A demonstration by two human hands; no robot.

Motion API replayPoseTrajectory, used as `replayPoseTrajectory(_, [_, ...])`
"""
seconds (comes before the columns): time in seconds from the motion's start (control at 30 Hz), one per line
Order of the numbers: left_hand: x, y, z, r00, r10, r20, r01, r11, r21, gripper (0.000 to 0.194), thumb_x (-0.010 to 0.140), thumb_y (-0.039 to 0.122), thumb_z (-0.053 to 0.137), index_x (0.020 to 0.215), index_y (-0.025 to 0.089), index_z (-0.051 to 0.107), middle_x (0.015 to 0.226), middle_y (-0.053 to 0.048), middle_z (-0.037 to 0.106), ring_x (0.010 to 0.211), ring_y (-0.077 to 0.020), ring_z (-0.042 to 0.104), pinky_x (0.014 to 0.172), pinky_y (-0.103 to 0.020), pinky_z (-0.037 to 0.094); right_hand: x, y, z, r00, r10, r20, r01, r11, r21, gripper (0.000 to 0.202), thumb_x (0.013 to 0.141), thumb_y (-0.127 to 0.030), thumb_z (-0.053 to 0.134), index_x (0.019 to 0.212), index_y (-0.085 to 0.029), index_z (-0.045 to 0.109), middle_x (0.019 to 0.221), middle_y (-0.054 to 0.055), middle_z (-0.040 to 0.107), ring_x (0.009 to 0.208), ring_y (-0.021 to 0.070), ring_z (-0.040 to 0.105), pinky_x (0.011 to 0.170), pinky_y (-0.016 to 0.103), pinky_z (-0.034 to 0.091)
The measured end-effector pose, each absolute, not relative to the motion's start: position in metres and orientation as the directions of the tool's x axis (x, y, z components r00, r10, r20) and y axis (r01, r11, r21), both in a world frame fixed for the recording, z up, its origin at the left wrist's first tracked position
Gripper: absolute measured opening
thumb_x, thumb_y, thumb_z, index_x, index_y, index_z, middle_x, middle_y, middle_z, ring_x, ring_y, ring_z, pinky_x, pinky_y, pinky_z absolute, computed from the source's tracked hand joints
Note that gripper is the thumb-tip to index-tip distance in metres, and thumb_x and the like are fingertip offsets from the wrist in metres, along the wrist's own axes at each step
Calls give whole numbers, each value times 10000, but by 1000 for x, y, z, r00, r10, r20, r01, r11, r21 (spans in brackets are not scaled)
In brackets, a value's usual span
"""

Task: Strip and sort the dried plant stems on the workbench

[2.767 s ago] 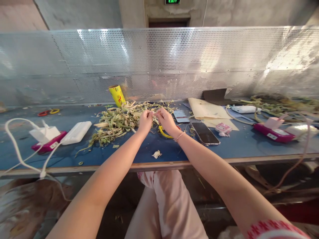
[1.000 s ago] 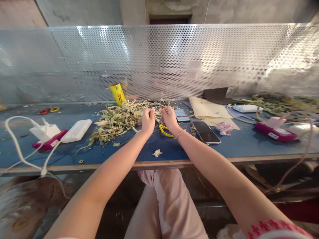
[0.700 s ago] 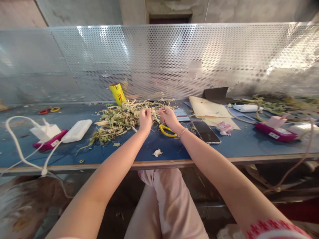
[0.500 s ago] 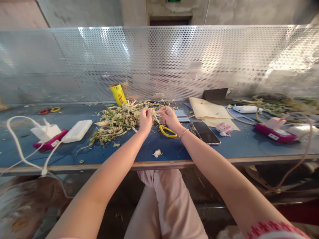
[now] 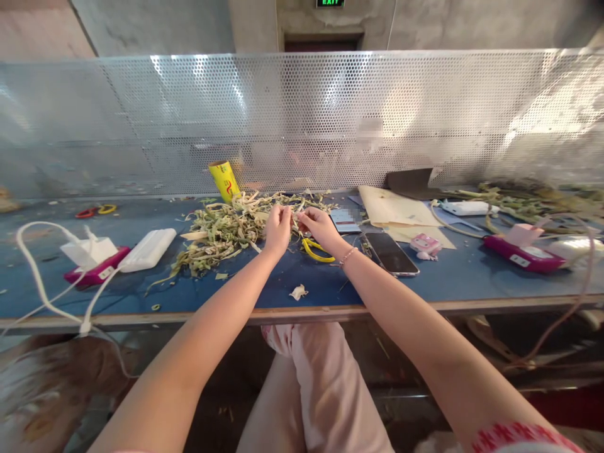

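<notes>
A heap of dried, pale green plant pieces lies on the blue table. My left hand is closed in a pinch at the heap's right side. Close beside it, my right hand is also pinched, its fingertips nearly meeting the left ones. Bits of pale plant show between the two hands, but what each one grips is too small to make out. Yellow-handled scissors lie just below my right hand, their blades hidden. A small pale scrap rests nearer the table's front edge.
A yellow tube stands behind the heap. Phones, a pink case and paper lie to the right. Power strips with cables sit at both sides, a white power bank at left. A perforated metal panel rises behind.
My right hand has shifted slightly left and down, bringing its fingertips closer to my left hand. The view has moved very slightly.
</notes>
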State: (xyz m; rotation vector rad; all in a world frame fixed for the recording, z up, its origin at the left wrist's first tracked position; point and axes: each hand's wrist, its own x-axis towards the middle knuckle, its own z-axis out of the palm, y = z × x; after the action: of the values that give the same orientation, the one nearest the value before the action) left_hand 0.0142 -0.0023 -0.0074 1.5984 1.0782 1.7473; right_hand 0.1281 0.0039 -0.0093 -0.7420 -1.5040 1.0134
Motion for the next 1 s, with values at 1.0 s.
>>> replayPoseTrajectory(1.0, [11,1,-6,49,955,294,-286,-269,920,210,586,279,695,572,138,540,472,44,453,412,-36,387,420,-190,298,146,5,-9,-423,815,397,-162,363,-917,220,600,-314,670,682,-148,551,608,-29,540,520,52,465,532,211,394])
